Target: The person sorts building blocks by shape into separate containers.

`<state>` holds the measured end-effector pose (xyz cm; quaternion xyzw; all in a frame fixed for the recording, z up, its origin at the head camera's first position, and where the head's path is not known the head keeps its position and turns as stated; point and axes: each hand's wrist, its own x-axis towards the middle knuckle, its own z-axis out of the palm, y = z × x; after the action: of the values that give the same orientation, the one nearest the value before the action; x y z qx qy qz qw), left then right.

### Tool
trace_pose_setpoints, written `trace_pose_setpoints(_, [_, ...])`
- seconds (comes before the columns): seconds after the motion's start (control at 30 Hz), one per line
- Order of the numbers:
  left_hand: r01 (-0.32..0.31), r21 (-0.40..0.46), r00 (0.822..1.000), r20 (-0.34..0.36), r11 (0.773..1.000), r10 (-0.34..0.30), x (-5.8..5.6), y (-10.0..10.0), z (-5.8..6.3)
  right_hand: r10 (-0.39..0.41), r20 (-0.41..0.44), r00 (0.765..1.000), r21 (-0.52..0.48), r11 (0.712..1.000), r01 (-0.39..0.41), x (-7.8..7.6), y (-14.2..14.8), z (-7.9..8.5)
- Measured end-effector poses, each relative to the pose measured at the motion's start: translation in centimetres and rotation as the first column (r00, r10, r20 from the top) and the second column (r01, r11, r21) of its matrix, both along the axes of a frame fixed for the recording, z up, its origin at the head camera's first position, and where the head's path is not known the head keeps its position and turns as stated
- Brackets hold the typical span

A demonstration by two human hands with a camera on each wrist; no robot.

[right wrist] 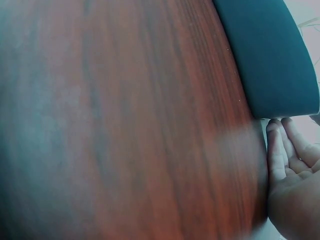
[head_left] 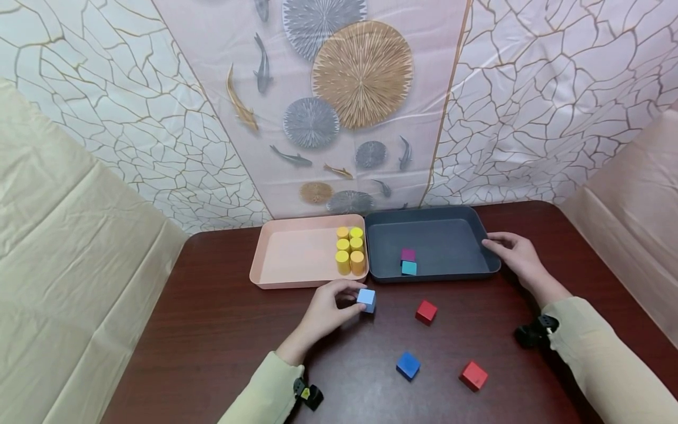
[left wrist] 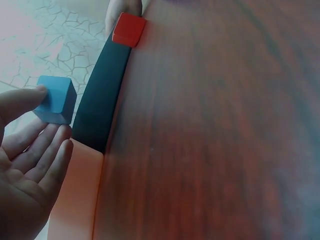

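Observation:
A light blue cube (head_left: pixel 366 300) is pinched between the thumb and fingers of my left hand (head_left: pixel 329 311), just in front of where the two trays meet. The left wrist view shows the thumb on one face of this cube (left wrist: pixel 59 95). At the right end of the dark tray (head_left: pixel 450 241), my right hand (head_left: pixel 521 259) holds the rim, its fingers against the outer wall; the thumb is mostly hidden in the right wrist view. A purple cube (head_left: pixel 408 255) and a turquoise cube (head_left: pixel 409 268) lie in that tray, near its front.
Several yellow cylinders (head_left: pixel 343 262) stand along the right side of the pink tray (head_left: pixel 296 250). On the brown table (head_left: pixel 212 330) lie a red cube (head_left: pixel 426 312), a blue cube (head_left: pixel 408 366) and another red cube (head_left: pixel 474 376). A patterned cloth (head_left: pixel 212 147) hangs behind.

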<state>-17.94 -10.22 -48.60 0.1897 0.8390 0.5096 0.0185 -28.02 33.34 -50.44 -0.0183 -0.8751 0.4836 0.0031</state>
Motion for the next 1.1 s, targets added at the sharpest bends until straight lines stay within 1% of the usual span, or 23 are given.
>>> trace_pose_setpoints(0.07, [-0.002, 0.012, 1.000, -0.019, 1.000, 0.003, -0.1, 0.3, 0.1, -0.001, 0.003, 1.000, 0.004, 1.000, 0.001, 0.0, 0.0, 0.0])
trace_pose_setpoints(0.23, [-0.008, 0.044, 0.999, -0.034, 0.999, 0.010, -0.4, 1.2, 0.4, -0.009, 0.006, 1.000, 0.016, 1.000, 0.009, -0.1, 0.0, -0.1])
trace_pose_setpoints(0.4, [-0.017, 0.065, 0.998, -0.057, 0.998, 0.021, -0.9, 2.2, 0.5, 0.002, 0.006, 1.000, 0.007, 1.000, -0.002, -0.1, 0.0, -0.1])
trace_pose_setpoints(0.53, [-0.021, 0.064, 0.997, -0.074, 0.998, 0.025, -1.2, 3.0, 0.8, -0.002, 0.007, 1.000, 0.011, 1.000, 0.001, -0.1, 0.0, -0.1])
trace_pose_setpoints(0.83, [0.000, 0.074, 0.997, -0.075, 0.997, 0.005, -2.1, 4.8, 1.8, 0.003, 0.005, 1.000, 0.006, 1.000, -0.003, 0.0, -0.1, 0.1])
trace_pose_setpoints(1.1, [-0.006, 0.040, 0.996, -0.084, 0.999, 0.010, -3.3, 6.4, 2.4, 0.001, 0.012, 1.000, 0.008, 1.000, -0.001, 0.0, 0.0, 0.0])
